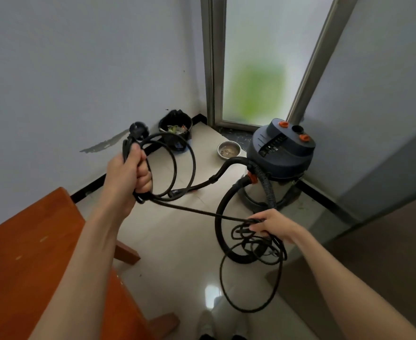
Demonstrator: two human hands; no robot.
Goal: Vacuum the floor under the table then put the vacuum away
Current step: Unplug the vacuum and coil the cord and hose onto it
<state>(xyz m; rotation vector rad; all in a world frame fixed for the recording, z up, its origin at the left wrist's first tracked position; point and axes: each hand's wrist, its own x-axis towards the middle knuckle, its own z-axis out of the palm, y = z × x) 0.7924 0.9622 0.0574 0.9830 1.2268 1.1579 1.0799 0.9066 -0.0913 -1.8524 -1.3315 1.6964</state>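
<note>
Between the two hands runs a taut length of black power cord (197,211), round in section and matte. At its upper end, the left hand (128,173) is clenched round several gathered loops of the cord; the loops hang as circles to the right of that grip, and the round black plug (138,130) projects just above the fist. At the lower end, the right hand (274,225) pinches the cord with curled fingers; below this grip, loose tangled coils drop toward the floor.

Beyond the right-hand grip, near the corner of the room, stands the vacuum (279,163): a drum-shaped canister with a dark blue plastic head, orange caps and a bright metal lower body. Its ribbed black hose (222,217) curves down from the canister and loops behind the right hand's coils.

Farther out past the left-hand grip, a black-lined waste bin (176,126) against the wall holds mixed litter. Between bin and vacuum, a round metal bowl (229,150) contains a greyish residue. Beneath the left forearm lies a wooden table (30,253), orange-brown and smooth. Glossy pale tiles (182,278) form the floor.
</note>
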